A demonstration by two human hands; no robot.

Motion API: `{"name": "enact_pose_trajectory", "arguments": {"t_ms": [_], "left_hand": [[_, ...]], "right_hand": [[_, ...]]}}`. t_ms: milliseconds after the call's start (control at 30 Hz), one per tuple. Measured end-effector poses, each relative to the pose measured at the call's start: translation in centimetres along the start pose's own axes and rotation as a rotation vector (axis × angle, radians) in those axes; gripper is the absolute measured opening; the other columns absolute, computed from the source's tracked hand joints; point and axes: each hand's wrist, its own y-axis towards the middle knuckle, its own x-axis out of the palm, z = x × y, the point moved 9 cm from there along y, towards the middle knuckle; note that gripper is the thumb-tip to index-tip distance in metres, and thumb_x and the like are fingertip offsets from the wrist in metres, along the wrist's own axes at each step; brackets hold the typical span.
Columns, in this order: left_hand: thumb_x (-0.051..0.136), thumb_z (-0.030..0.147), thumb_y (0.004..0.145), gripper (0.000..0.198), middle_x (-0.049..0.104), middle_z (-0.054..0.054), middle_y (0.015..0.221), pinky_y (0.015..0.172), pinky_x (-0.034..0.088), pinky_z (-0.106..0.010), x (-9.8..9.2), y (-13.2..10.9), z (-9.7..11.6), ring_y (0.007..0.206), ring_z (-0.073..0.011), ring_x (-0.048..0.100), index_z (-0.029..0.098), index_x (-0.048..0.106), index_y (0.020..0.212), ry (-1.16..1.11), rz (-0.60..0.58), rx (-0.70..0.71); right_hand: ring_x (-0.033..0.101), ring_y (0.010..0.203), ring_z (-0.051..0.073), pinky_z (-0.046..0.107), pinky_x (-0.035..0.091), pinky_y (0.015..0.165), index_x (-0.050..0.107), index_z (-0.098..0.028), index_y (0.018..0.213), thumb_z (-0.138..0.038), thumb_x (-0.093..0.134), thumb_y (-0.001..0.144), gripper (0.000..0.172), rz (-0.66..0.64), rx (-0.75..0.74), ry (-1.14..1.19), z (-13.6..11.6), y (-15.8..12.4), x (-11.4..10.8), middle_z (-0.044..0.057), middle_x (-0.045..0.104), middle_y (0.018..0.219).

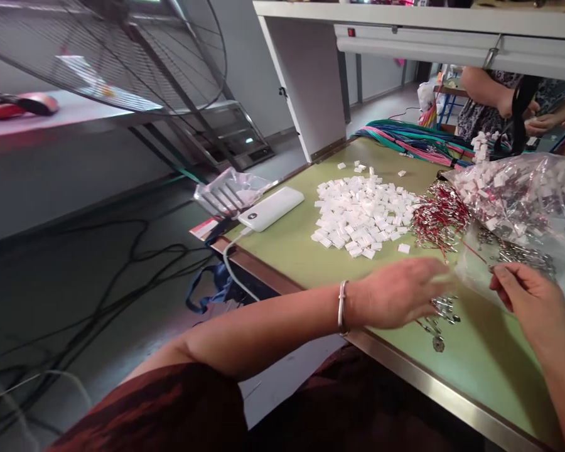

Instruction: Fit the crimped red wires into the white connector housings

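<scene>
My right hand (532, 292) is at the right, thumb and finger pinched on the end of a short red wire (474, 252) that points up and left. My left hand (405, 292), with a band on the wrist, reaches across the table's front part. Its fingers are stretched out and apart, a little blurred, with nothing seen in them. Partly under it lies a small group of metal-ended pieces (445, 311). Beyond it spreads a heap of white plastic connector housings (362, 210), with a pile of short red wires with metal ends (437, 216) beside it.
A clear bag (522, 194) of white and metal pieces stands at the right. A white power bank (272, 208) with a cable lies near the table's left edge. Coloured wire bundles (405, 138) lie at the back. A person's hands (537, 116) work beyond. A fan (122, 50) stands left.
</scene>
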Motion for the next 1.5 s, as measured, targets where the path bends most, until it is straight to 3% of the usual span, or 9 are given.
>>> {"name": "enact_pose_trajectory", "arguments": {"t_ms": [167,400,633,767,867,1000,1100,1367,1500], "left_hand": [[0.050,0.042,0.095,0.053,0.021,-0.007,0.160,0.119,0.018,-0.046,5.1,-2.7,0.7,0.148,-0.0227,0.018,0.029,0.039,0.145,0.098,-0.199,0.055],[0.038,0.040,0.100,0.047,0.029,-0.009,0.157,0.112,0.030,-0.049,7.3,2.0,-2.2,0.141,-0.0263,0.033,0.029,0.039,0.146,0.107,-0.161,0.057],[0.050,0.010,0.091,0.033,0.060,-0.009,0.131,0.108,0.037,-0.032,4.1,2.5,-5.5,0.125,-0.0185,0.050,0.020,0.067,0.118,-0.014,0.160,0.112],[0.045,0.012,0.094,0.029,0.069,-0.008,0.098,0.092,0.046,-0.033,-0.1,-0.2,-10.3,0.098,-0.0183,0.059,0.016,0.070,0.108,-0.037,0.379,-0.279],[0.055,0.031,0.093,0.027,0.065,-0.010,0.097,0.090,0.046,-0.036,-0.5,-0.8,-12.3,0.096,-0.0219,0.056,0.015,0.070,0.110,0.019,0.311,-0.480],[0.059,0.031,0.090,0.024,0.061,-0.012,0.100,0.088,0.045,-0.036,1.6,0.7,-12.1,0.099,-0.0250,0.052,0.014,0.072,0.099,0.121,0.122,-0.492],[0.059,0.023,0.088,0.017,0.061,-0.012,0.101,0.089,0.044,-0.035,2.7,1.2,-11.6,0.101,-0.0250,0.052,0.014,0.072,0.092,0.133,0.095,-0.476],[0.058,0.015,0.089,0.012,0.066,-0.010,0.098,0.089,0.046,-0.035,0.9,0.0,-11.6,0.098,-0.0224,0.057,0.013,0.064,0.098,-0.008,0.250,-0.478],[0.056,0.019,0.091,0.012,0.066,-0.005,0.083,0.070,0.048,-0.028,-0.3,-1.9,-11.8,0.075,-0.0146,0.060,0.014,0.062,0.100,-0.556,0.455,-0.650]], "right_hand": [[0.050,0.055,0.011,0.021,0.044,0.046,0.066,-0.020,0.083,-0.054,0.065,0.079,0.034,0.065,0.119,0.147,0.0,-0.3,-0.7,0.002,0.062,0.071],[0.049,0.055,0.012,0.022,0.042,0.046,0.064,-0.023,0.082,-0.052,0.061,0.082,0.030,-0.039,-0.026,0.087,-3.0,-1.2,0.1,0.001,0.061,0.071],[0.060,0.062,0.016,0.025,0.047,0.058,0.068,-0.023,0.085,-0.048,0.056,0.085,0.027,-0.249,-0.246,-0.253,-3.3,-3.5,2.4,0.000,0.067,0.069],[0.064,0.067,0.016,0.026,0.048,0.062,0.067,-0.024,0.081,-0.045,0.051,0.088,0.027,-0.249,-0.302,-0.421,-1.0,-6.0,3.3,0.000,0.069,0.076],[0.066,0.073,0.017,0.028,0.048,0.065,0.067,-0.025,0.082,-0.044,0.049,0.090,0.028,-0.221,-0.364,-0.550,-0.6,-7.3,3.7,0.002,0.069,0.086],[0.064,0.070,0.017,0.029,0.047,0.063,0.067,-0.025,0.083,-0.042,0.051,0.089,0.024,-0.199,-0.364,-0.634,-2.2,-6.8,4.9,0.002,0.068,0.089],[0.062,0.069,0.017,0.029,0.045,0.061,0.065,-0.023,0.083,-0.033,0.053,0.087,0.016,-0.264,-0.323,-0.675,-3.4,-5.9,7.1,0.003,0.066,0.088],[0.058,0.069,0.019,0.030,0.036,0.056,0.054,-0.021,0.076,-0.022,0.046,0.088,0.014,-0.285,-0.234,-0.764,-3.5,-4.8,9.4,0.006,0.064,0.084],[0.056,0.060,0.017,0.029,0.037,0.056,0.050,-0.023,0.077,-0.026,0.045,0.088,0.012,-0.232,-0.188,-0.554,-5.2,-3.8,7.8,0.002,0.063,0.069]]}}
